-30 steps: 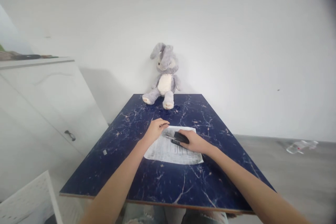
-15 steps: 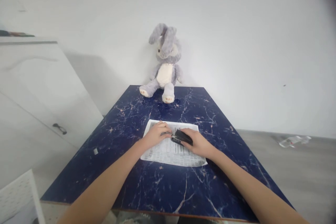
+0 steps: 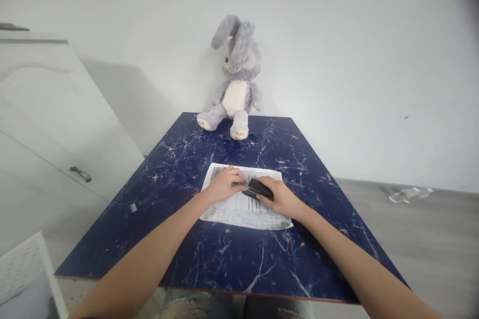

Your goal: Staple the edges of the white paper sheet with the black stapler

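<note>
So we've got both hands working close together over a printed paper sheet [image 3: 243, 217], and as far as we can tell we're partway through. Our right hand [image 3: 281, 198] is wrapped around a black stapler [image 3: 262, 188], thumb and fingers closed on its body, with its front end pointing at our other hand. Our left hand [image 3: 226, 184] is just beside that end, fingertips drawn together on what looks like a thin dark piece [image 3: 236, 185], too small for us to name for sure. Done so far, judging by how things lie: the stapler is in our grip, the sheet is spread flat on the counter [image 3: 224, 264] beneath both hands, and our fingertips are right at the stapler's front. Not done, we'd guess: the thin piece and the stapler look like two things being handled together, nothing finished yet. Whether they actually touch, or what's inside the stapler, we honestly can't tell, since our fingers cover that bit. Elsewhere, a plush rabbit [image 3: 235, 97] sits beyond our hands at the counter's far edge, and a small white scrap [image 3: 133, 207] lies well out past our left hand.
</note>
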Available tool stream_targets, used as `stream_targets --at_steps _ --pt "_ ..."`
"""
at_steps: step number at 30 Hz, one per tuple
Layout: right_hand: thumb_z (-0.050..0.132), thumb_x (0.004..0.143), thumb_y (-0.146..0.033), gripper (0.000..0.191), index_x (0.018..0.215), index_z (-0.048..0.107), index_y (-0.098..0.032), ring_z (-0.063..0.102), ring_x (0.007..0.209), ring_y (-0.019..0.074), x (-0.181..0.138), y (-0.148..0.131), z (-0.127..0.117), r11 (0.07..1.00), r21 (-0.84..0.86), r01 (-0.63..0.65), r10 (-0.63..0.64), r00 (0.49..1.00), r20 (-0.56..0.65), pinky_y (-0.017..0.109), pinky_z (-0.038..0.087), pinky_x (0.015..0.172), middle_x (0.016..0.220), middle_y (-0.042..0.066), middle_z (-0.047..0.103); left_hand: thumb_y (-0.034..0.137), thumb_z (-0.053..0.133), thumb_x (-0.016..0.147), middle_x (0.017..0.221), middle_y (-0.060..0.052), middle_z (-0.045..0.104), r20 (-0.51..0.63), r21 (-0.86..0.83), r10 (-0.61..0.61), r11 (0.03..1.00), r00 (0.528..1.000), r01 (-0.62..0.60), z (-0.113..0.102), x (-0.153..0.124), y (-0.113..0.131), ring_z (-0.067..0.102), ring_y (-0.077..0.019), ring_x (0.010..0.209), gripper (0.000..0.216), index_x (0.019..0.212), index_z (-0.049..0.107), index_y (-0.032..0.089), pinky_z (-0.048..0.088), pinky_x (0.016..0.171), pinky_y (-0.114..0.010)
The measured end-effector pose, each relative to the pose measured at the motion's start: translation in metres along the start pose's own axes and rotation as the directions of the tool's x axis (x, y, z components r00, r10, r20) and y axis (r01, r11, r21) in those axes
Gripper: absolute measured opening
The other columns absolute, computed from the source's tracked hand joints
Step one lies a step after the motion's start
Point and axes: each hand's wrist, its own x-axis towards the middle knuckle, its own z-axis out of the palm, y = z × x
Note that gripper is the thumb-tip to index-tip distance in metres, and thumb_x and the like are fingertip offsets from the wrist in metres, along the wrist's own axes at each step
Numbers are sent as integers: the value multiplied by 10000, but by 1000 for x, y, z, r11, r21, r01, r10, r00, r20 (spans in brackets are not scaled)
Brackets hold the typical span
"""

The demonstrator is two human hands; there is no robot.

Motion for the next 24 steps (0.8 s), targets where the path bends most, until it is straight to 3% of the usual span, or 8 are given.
stream_targets --at_steps 8,14,19,24 --pt "661 931 -225 288 1214 616 -197 657 943 245 1 -2 -2 1000 21 -13 13 1000 13 376 500 846 1080 91 714 320 796 899 924 -41 742 21 -54 19 998 1000 -18 -4 1 1 651 -210 939 119 930 802 206 473 937 -374" --pt "662 945 -238 212 1153 649 -194 661 902 225 -3 -6 -10 996 84 -32 32 999 1 348 499 815 1035 73 718 387 812 877 1048 -77 799 59 -279 -53 958 997 68 -28 -8 -2 711 -235 998 246 1065 823 228 529 948 -392" --pt "679 961 -322 259 1182 668 -188 645 859 204 -7 -9 -27 983 169 76 -80 997 18 331 498 793 999 66 704 409 892 778 986 -76 799 174 -489 -114 852 978 187 -40 -10 10 722 -231 904 343 1060 835 222 555 871 -380" --pt "662 959 -292 273 1207 672 -178 634 869 205 -7 -26 -32 951 200 236 -260 960 105 322 512 802 972 79 688 404 1007 556 887 -18 738 212 -468 -88 865 973 180 -22 -6 34 667 -211 876 481 909 763 189 503 851 -335"
